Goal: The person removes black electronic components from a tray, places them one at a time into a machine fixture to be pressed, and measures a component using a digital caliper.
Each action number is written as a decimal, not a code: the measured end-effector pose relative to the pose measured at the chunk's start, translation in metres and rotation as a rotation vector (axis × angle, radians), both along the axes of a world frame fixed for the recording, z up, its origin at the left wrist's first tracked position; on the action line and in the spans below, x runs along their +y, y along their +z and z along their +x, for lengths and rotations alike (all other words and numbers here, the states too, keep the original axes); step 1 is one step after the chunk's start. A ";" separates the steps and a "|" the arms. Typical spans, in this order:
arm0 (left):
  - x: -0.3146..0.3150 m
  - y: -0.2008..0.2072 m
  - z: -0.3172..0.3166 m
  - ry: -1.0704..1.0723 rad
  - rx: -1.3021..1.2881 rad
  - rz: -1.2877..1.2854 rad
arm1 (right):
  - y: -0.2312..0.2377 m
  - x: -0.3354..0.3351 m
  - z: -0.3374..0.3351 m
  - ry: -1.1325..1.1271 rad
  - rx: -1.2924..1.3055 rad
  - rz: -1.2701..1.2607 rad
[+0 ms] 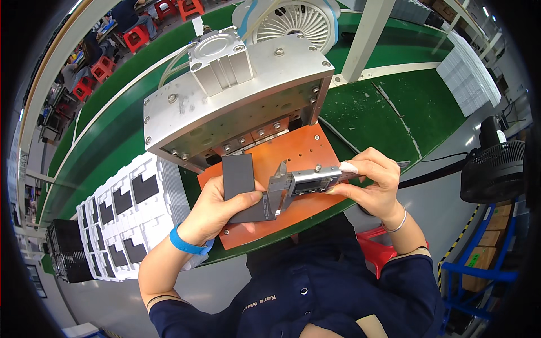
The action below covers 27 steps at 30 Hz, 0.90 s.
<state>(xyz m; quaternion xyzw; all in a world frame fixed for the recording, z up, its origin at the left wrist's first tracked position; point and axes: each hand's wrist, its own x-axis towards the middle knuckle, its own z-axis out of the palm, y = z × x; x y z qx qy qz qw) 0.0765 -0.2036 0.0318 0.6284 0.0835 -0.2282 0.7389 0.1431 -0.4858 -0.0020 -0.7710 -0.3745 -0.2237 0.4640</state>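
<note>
My left hand [217, 209] holds a dark grey L-shaped flat part [239, 179] upright above the orange plate [298, 149]. My right hand [375, 183] grips a digital caliper [307, 181] by its slider body, thumb and fingers around it. The caliper's jaws [278, 188] close on the right edge of the grey part. A blue band circles my left wrist and a thin bracelet my right.
Behind the orange plate stands a metal press [236, 96] with a pneumatic cylinder on top. White foam trays [132, 217] holding several dark parts sit at my left on the green bench [372, 112]. A white fan is at the back and a black floor fan [496, 169] at the right.
</note>
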 end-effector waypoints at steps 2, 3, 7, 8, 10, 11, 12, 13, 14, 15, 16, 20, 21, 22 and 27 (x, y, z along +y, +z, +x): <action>0.000 0.000 0.001 0.011 -0.004 -0.009 | -0.002 0.000 0.000 -0.001 0.002 0.003; 0.002 0.001 0.002 -0.014 0.006 0.009 | -0.002 0.000 0.000 0.000 0.004 0.007; 0.004 -0.002 -0.004 0.012 -0.029 -0.022 | 0.000 0.002 -0.002 0.042 0.004 0.017; 0.006 -0.002 -0.005 0.041 -0.029 -0.009 | 0.002 0.002 -0.003 0.041 0.067 0.008; 0.015 0.001 -0.007 -0.028 0.024 0.035 | 0.005 -0.002 -0.003 0.055 0.163 0.000; 0.024 0.002 -0.013 -0.052 0.025 0.037 | 0.003 -0.009 -0.003 0.042 0.236 0.043; 0.036 0.011 -0.017 -0.128 0.015 0.041 | 0.003 -0.018 -0.001 -0.014 0.298 0.079; 0.045 0.031 -0.026 -0.103 -0.014 0.160 | 0.001 -0.035 0.003 -0.044 0.355 0.108; 0.055 0.048 -0.040 -0.081 -0.034 0.279 | -0.002 -0.053 0.006 -0.097 0.443 0.121; 0.069 0.055 -0.062 0.016 -0.158 0.442 | -0.012 -0.076 0.012 -0.115 0.574 0.162; 0.082 0.058 -0.077 0.082 -0.296 0.716 | -0.022 -0.094 0.021 -0.158 0.572 0.152; 0.098 0.018 -0.133 0.453 -0.491 1.401 | -0.071 -0.149 0.059 -0.337 0.509 -0.021; 0.095 0.005 -0.142 0.495 -0.506 1.549 | -0.081 -0.156 0.066 -0.436 0.507 -0.101; 0.093 -0.008 -0.148 0.533 -0.523 1.693 | -0.090 -0.163 0.073 -0.538 0.500 -0.184; 0.091 -0.041 -0.176 0.462 -0.394 1.642 | -0.123 -0.160 0.096 -0.656 0.392 -0.246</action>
